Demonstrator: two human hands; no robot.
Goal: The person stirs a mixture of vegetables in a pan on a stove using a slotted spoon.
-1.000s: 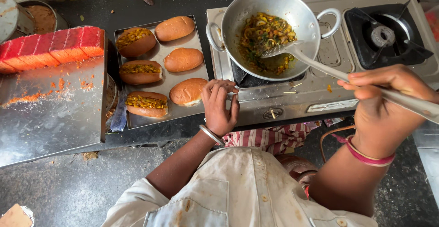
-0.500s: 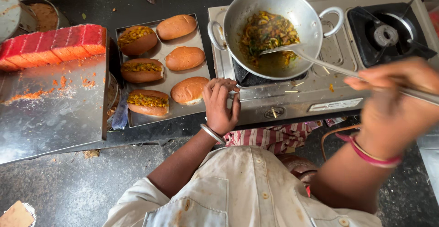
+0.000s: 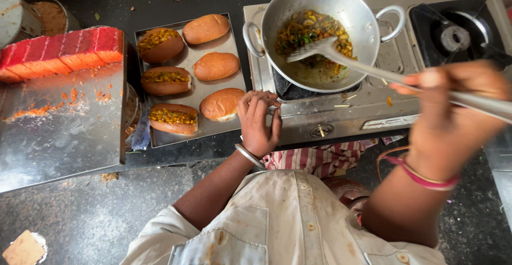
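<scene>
Steel spatula gripped in right hand, blade in pan; left hand loosely curled.

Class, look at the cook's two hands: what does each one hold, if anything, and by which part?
The right hand grips the metal spatula by the far end of its long handle; its blade sits in the pan. The left hand holds nothing, resting on the stove's front edge.

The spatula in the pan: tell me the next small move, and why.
Probably sweep the spatula across to the pan's bare side: the right hand grips its handle, its blade rests at the filling's edge, and the left hand rests at the stove's front.
</scene>
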